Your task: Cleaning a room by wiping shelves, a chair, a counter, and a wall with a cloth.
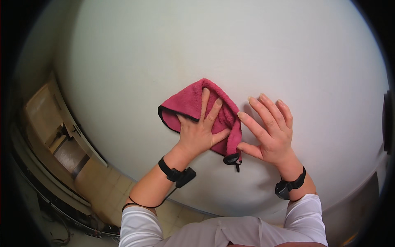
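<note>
A raspberry-pink cloth [185, 96] with black edging lies folded against a smooth white wall-like surface [288, 45]. On top of the cloth rests my left hand [197, 131], fingers spread, with part of a finger tucked behind a folded flap. My right hand [271, 131] is open beside the cloth's rolled right edge. Its thumb and forefinger tips are at that edge; whether they touch it I cannot tell. The cloth's lower right corner is bunched, with a black trim end [232, 159] hanging from it.
A doorway [53, 119] with a door is at the far left, and a tiled floor [105, 185] runs below it. A dark object [387, 122] sits at the right edge. Both my wrists carry black straps with small devices, the left one [181, 176] trailing a cable.
</note>
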A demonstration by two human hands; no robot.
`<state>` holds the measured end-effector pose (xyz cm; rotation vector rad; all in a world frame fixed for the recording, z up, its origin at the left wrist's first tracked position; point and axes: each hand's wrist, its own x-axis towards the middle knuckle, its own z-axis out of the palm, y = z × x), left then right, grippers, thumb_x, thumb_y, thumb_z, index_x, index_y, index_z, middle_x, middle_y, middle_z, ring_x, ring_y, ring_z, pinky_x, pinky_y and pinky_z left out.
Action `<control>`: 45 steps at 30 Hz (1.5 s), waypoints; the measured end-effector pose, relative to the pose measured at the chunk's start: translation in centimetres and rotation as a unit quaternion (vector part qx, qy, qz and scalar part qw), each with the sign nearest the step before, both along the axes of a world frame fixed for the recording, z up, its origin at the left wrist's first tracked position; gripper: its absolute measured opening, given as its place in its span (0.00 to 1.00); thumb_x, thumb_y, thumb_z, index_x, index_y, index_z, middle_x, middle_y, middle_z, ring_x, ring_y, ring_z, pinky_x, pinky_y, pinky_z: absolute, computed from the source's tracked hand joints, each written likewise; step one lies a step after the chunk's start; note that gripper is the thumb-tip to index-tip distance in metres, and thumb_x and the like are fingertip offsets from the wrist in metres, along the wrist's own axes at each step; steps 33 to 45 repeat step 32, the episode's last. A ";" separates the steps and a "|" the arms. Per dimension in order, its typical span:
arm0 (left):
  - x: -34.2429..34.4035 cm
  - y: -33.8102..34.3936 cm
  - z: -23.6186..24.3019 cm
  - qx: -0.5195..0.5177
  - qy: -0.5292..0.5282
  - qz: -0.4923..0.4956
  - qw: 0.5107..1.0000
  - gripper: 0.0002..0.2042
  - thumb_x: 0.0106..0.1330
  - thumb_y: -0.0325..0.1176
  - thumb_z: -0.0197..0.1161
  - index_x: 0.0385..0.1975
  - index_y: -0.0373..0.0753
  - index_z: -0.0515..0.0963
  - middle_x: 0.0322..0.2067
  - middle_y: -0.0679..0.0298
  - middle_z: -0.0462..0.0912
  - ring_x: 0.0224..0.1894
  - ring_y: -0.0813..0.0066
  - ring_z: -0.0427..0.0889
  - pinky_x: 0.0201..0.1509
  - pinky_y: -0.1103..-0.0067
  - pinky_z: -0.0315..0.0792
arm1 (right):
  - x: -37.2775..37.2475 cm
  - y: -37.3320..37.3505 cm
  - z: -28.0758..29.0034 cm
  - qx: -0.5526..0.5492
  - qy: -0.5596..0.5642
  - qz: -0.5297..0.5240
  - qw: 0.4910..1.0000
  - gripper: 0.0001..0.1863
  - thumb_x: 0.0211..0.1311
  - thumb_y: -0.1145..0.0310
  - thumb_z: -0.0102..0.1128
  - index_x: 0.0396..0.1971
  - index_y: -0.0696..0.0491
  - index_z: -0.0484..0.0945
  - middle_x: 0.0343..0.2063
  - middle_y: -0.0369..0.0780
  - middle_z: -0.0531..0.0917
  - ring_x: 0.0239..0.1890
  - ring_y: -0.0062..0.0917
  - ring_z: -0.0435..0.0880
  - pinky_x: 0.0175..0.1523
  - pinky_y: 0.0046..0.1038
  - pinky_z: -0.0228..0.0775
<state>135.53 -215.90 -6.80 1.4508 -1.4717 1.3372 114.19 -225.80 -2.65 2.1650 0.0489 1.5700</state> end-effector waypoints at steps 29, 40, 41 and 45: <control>10.8 3.5 -5.0 -0.114 0.113 0.034 0.986 0.42 0.66 0.42 0.61 0.75 0.34 0.47 0.76 0.50 0.48 0.77 0.49 0.49 0.75 0.52 0.49 | -0.2 -0.8 -1.1 -0.027 0.011 -0.070 0.997 0.15 0.62 0.55 0.61 0.44 0.43 0.87 0.52 0.38 0.84 0.61 0.34 0.78 0.74 0.39 0.49; 15.8 3.6 -0.3 -0.206 0.084 0.174 0.959 0.48 0.59 0.54 0.65 0.75 0.40 0.49 0.77 0.56 0.44 0.78 0.48 0.43 0.72 0.41 0.40 | 0.0 -0.6 -0.1 -0.042 0.021 -0.093 0.995 0.16 0.62 0.53 0.60 0.45 0.43 0.87 0.53 0.39 0.84 0.61 0.36 0.77 0.74 0.38 0.48; 15.8 3.6 -0.3 -0.206 0.084 0.174 0.959 0.48 0.59 0.54 0.65 0.75 0.40 0.49 0.77 0.56 0.44 0.78 0.48 0.43 0.72 0.41 0.40 | 0.0 -0.6 -0.1 -0.042 0.021 -0.093 0.995 0.16 0.62 0.53 0.60 0.45 0.43 0.87 0.53 0.39 0.84 0.61 0.36 0.77 0.74 0.38 0.48; 15.8 3.6 -0.3 -0.206 0.084 0.174 0.959 0.48 0.59 0.54 0.65 0.75 0.40 0.49 0.77 0.56 0.44 0.78 0.48 0.43 0.72 0.41 0.40 | 0.0 -0.6 -0.1 -0.042 0.021 -0.093 0.995 0.16 0.62 0.53 0.60 0.45 0.43 0.87 0.53 0.39 0.84 0.61 0.36 0.77 0.74 0.38 0.48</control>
